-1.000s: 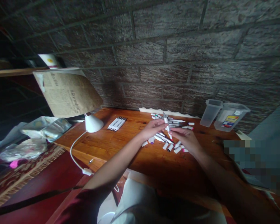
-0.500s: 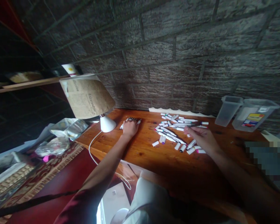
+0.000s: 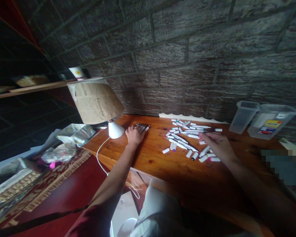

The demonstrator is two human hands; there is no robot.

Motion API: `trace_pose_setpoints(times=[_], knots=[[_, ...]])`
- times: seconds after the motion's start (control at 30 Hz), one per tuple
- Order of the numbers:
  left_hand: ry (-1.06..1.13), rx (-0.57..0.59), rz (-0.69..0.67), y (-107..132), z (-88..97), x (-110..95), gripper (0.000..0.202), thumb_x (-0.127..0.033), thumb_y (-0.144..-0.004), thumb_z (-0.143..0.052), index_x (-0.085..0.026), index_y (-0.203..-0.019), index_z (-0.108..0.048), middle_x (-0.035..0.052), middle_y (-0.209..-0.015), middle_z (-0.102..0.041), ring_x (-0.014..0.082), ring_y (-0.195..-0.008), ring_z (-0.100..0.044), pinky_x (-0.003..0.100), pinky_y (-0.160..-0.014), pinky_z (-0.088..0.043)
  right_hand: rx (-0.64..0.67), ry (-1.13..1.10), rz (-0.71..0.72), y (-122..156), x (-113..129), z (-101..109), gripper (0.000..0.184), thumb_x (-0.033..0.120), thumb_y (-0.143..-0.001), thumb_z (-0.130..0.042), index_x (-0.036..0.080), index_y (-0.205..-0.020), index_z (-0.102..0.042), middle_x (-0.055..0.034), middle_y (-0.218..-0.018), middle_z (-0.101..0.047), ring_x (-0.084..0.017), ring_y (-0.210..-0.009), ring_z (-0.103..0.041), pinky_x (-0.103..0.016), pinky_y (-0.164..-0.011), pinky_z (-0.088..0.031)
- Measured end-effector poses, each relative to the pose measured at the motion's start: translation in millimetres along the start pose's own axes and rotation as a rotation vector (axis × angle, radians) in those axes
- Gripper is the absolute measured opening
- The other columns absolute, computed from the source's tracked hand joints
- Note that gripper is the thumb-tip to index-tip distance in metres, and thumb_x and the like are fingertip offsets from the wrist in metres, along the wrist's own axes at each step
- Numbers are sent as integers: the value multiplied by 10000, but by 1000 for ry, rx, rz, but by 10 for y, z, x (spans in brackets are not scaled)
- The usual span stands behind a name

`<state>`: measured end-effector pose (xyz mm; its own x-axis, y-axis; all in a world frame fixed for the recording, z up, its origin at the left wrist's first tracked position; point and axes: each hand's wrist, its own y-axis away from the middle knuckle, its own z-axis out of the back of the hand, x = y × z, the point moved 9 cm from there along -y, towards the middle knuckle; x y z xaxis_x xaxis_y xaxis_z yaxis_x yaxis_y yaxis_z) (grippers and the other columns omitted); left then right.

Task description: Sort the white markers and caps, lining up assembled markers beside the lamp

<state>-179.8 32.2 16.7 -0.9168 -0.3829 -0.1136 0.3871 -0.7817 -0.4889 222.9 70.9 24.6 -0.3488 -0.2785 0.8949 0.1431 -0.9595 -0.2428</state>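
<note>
Markers, white cylinders by the back edge of brown wooden surface, could roll if left hand presses unevenly; whether it or right hand grasps, unclear.

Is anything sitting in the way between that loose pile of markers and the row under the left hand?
Nothing visible: wooden tabletop spans the gap between the scattered markers and the marker row, which the left hand partly covers. The lamp stands left of that hand, outside the gap.
</note>
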Motion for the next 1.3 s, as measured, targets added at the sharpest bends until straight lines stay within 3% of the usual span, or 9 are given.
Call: trace_pose_setpoints(times=[0.23, 0.83, 1.1, 1.3], knots=[[19, -13, -26, -14, 5, -18, 311, -498, -839, -578, -247, -966, -712, 86, -1208, -621, 280, -1146, -500, 438, -986, -371, -15, 13, 15, -13, -30, 4, 332, 539, -778, -615, 235, -730, -739, -6, -788, -750, -216, -771, -683, -290, -730, -501], [-20, 18, -14, -7, -9, -32, 237, -410, -808, -607, -217, -905, -704, 106, -1208, -601, 298, -1163, -475, 450, -975, -386, -3, 64, 43, -10, -27, -4, 354, 541, -800, -582, 227, -762, -743, -12, -808, -748, -214, -803, -678, -297, -764, -490], [-10, 12, 27, -9, -20, 12, 253, -396, -793, -614, -202, -944, -671, 118, -1202, -591, 300, -1151, -486, 441, -960, -404, 9, 56, 35, -30, -70, -21, 368, 551, -797, -579, 222, -776, -743, -20, -816, -747, -212, -799, -676, -301, -773, -488], [7, 4, 25, -5, -55, 30, 385, -433, -826, -571, -188, -1122, -601, 137, -1221, -595, 303, -1167, -492, 451, -982, -395, 2, 73, 38, -16, -47, -12, 371, 549, -808, -571, 221, -780, -743, -18, -826, -750, -210, -804, -680, -294, -766, -490]])
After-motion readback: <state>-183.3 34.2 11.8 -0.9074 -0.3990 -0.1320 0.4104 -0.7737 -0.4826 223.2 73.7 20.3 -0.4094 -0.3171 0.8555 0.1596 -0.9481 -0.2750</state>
